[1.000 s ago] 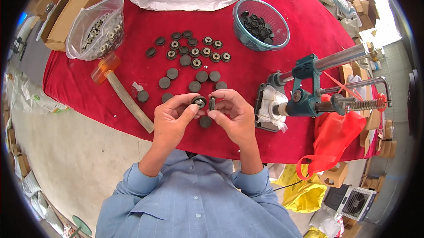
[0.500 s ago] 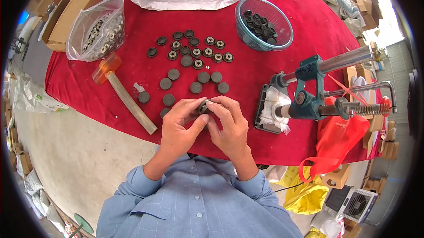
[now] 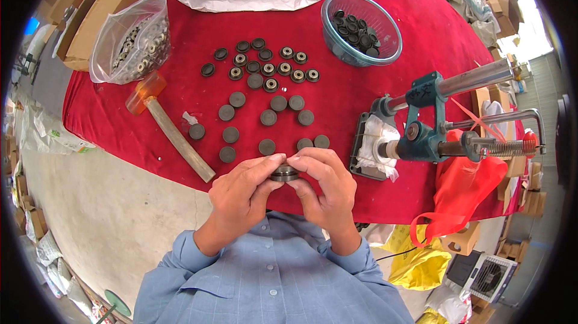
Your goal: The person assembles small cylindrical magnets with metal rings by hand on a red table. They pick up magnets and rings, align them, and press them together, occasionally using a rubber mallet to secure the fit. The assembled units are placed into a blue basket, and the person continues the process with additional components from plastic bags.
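I'm watching the left hand (image 3: 239, 189) and right hand (image 3: 329, 187) grasping a dark disc (image 3: 284, 173) between their fingertips, its rim facing me, its long axis running left to right.

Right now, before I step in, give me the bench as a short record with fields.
Left hand: pinches the left side of a round dark metallic-edged piece
Right hand: pinches its right side
Surface: red cloth
Loose parts: plain dark round discs; black round caps with metal-ringed centres, farther away
Containers: clear plastic bag of small metal parts; translucent bluish bowl and white sack, both holding black round pieces
Tools: orange-headed wooden-handled mallet, left; teal-and-steel press, right
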`<state>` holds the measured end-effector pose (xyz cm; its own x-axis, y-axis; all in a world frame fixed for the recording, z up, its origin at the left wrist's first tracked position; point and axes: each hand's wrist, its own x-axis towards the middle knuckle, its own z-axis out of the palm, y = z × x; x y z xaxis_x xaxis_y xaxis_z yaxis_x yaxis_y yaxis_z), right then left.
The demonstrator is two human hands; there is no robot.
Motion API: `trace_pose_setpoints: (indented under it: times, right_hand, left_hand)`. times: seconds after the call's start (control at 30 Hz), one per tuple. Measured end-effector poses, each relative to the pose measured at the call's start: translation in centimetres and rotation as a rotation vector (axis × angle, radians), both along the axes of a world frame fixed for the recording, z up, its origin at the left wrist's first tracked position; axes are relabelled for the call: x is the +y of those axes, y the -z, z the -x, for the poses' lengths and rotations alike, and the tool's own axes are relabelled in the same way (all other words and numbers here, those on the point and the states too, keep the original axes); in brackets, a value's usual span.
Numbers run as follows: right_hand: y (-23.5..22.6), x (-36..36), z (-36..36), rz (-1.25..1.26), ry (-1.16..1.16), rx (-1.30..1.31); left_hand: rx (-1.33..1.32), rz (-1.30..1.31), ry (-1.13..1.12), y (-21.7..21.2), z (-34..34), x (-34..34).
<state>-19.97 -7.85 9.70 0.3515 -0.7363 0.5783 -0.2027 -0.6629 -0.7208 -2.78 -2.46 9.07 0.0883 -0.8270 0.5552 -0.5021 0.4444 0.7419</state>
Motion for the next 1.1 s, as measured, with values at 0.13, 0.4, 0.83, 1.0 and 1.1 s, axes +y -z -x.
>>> trace_pose_setpoints:
  times: [0.13,0.4,0.83,1.0,1.1]
  right_hand:
    - [-0.9,0.8,-0.3,0.017,0.005,-0.028]
    - [-1.5,1.2,0.0,-0.015,0.023,-0.007]
    - [2.8,-4.0,1.1,-0.574,0.207,-0.192]
    - [6.6,-8.9,3.2,-0.334,0.471,0.306]
    - [9.5,-10.2,4.0,-0.207,0.533,0.454]
  left_hand:
    - [-0.022,0.052,0.036,-0.5,-0.3,0.1]
    - [-0.007,0.072,0.085,-0.9,-0.3,0.3]
    - [-0.198,-0.203,-0.215,2.9,-5.3,0.7]
    - [-0.472,-0.348,-0.331,5.1,-9.5,3.0]
    - [-0.509,-0.367,-0.296,6.0,-10.6,3.7]
